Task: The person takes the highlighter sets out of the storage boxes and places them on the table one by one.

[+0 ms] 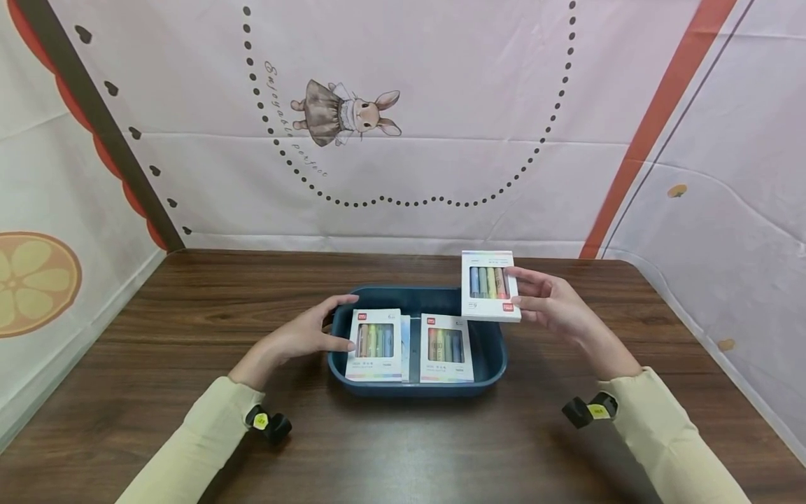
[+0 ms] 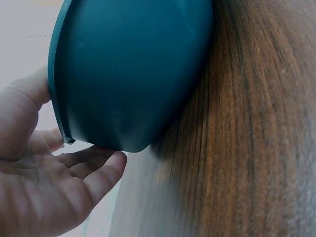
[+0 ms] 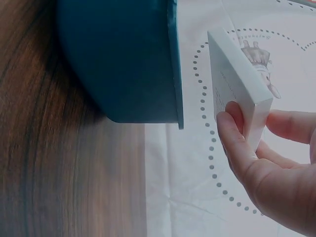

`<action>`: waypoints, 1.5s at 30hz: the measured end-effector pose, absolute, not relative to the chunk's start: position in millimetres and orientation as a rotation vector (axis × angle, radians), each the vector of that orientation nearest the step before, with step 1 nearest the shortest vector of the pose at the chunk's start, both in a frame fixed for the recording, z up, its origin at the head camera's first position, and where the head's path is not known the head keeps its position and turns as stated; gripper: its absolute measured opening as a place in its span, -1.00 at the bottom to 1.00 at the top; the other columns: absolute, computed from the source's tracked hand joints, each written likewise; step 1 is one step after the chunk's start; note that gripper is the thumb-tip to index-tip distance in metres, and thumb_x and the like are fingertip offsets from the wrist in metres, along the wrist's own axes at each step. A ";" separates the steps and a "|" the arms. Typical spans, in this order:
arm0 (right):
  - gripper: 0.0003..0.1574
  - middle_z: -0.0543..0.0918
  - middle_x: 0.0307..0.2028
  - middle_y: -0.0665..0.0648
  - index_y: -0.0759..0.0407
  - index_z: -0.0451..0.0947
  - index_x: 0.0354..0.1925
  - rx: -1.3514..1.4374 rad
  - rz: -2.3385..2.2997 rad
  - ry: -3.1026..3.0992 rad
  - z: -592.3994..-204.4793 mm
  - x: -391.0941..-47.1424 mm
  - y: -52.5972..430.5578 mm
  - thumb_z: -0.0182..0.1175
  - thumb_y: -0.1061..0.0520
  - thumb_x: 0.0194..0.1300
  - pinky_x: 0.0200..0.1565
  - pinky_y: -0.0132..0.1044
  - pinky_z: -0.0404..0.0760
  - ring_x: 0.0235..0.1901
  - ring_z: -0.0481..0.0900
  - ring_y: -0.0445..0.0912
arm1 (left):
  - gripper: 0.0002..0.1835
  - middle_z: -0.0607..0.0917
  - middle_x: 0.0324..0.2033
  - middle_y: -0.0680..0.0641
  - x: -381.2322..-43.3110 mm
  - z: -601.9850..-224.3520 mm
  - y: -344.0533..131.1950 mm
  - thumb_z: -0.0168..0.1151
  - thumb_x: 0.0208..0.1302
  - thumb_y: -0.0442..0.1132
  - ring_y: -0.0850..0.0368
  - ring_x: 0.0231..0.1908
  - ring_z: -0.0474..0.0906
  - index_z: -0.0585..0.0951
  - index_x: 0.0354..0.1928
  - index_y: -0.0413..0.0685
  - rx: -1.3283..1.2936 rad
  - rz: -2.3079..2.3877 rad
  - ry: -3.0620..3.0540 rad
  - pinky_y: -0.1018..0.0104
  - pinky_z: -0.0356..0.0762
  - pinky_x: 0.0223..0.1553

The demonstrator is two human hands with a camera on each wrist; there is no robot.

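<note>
A dark blue plastic bin (image 1: pixel 415 390) stands on the table. My left hand (image 1: pixel 308 327) holds its left end, thumb over the rim and fingers along the outer wall (image 2: pixel 113 74). Above the bin's back right corner, my right hand (image 1: pixel 554 304) grips a white box of crayons (image 1: pixel 488 308) by its right edge, thumb on one face and fingers on the other. Its window shows coloured sticks. Inside the bin, a left crayon box (image 1: pixel 378 371) and a right crayon box (image 1: pixel 446 371) lie side by side, windows up. Another pale box edge (image 1: pixel 406 350) shows beneath the left one.
The wooden table (image 1: pixel 189 336) runs back to a pale printed cloth (image 1: pixel 441 84) with a rabbit drawing. More cloth hangs at both sides. Each wrist carries a small black camera.
</note>
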State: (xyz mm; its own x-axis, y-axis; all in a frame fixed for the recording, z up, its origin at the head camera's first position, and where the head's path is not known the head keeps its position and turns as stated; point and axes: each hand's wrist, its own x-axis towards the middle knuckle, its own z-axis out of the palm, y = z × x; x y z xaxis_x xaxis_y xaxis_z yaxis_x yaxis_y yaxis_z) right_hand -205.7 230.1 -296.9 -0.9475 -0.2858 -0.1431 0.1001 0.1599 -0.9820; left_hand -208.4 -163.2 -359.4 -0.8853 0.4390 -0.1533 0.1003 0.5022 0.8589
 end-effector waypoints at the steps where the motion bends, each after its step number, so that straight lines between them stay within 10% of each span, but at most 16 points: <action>1: -0.18 0.19 0.26 0.42 0.25 0.00 0.36 -0.176 -1.858 2.140 -296.4 -205.8 230.7 0.14 0.27 0.23 -0.08 -0.29 0.53 -0.15 0.59 -0.19 | -0.16 0.11 0.33 -0.26 -208.5 -359.4 -163.2 0.36 0.02 -0.14 -0.27 0.29 0.01 0.15 0.33 0.10 0.451 1.336 2.398 -0.27 0.04 0.18; 45: -0.12 0.58 -0.18 -0.09 0.27 -0.11 0.38 -0.081 -2.020 1.993 -291.6 -212.9 259.6 0.12 0.31 0.23 -0.18 -0.38 0.58 -0.22 0.60 -0.22 | -0.16 0.12 0.32 -0.27 -207.5 -359.8 -163.2 0.37 0.01 -0.16 -0.26 0.29 0.03 0.15 0.33 0.09 0.445 1.348 2.391 -0.23 0.06 0.19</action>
